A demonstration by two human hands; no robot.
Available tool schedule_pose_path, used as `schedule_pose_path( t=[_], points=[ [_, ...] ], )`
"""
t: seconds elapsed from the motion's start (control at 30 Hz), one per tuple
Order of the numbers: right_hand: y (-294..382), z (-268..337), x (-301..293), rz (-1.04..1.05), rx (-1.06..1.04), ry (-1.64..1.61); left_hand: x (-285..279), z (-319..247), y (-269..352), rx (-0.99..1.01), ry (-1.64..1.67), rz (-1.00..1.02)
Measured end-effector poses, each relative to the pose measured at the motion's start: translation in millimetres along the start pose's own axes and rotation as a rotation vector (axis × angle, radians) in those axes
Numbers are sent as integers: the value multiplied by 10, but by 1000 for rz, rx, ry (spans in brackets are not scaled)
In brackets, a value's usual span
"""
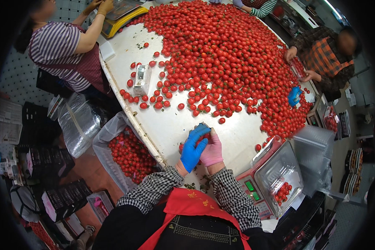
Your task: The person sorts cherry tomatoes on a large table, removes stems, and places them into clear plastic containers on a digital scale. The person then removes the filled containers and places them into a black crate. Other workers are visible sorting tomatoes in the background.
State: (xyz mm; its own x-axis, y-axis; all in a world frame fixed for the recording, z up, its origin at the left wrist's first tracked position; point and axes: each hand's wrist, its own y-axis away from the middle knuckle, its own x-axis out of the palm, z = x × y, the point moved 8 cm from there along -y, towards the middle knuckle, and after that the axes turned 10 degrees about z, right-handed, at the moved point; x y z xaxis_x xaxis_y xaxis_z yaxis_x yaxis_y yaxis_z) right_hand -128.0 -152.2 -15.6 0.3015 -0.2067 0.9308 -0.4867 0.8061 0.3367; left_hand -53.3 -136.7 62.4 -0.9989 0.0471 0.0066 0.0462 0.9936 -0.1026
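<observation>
My left hand, in a blue glove, and my right hand, in a pink glove, meet above the near part of the white table. The blue fingers reach across the pink ones. A little red shows between the hands, apparently cherry tomatoes; the fingers hide how many there are and which hand holds them. Left of the blue glove a single cherry tomato lies partly covered. Beyond my hands spreads a large heap of cherry tomatoes, with loose ones at its near edge. Green stem scraps lie close to my apron.
On my right stands a red scale holding a clear tray with tomatoes, beside stacked clear plastic boxes. A lined crate of tomatoes sits below the table's left edge. Co-workers stand left, right and at the far side.
</observation>
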Motion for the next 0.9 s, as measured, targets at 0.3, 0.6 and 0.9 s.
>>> schedule_pose_path(
  t=[0.3, 0.6, 0.9],
  points=[
    [177, -20, 170, 285, 96, -185, -136, -400, -4, -12, 309, -1],
    [399, -25, 447, 279, 105, -284, -562, -108, -15, -154, 301, -154],
    [1088, 691, 857, 394, -94, -195, -432, 319, 161, -336, 243, -64]
  ],
)
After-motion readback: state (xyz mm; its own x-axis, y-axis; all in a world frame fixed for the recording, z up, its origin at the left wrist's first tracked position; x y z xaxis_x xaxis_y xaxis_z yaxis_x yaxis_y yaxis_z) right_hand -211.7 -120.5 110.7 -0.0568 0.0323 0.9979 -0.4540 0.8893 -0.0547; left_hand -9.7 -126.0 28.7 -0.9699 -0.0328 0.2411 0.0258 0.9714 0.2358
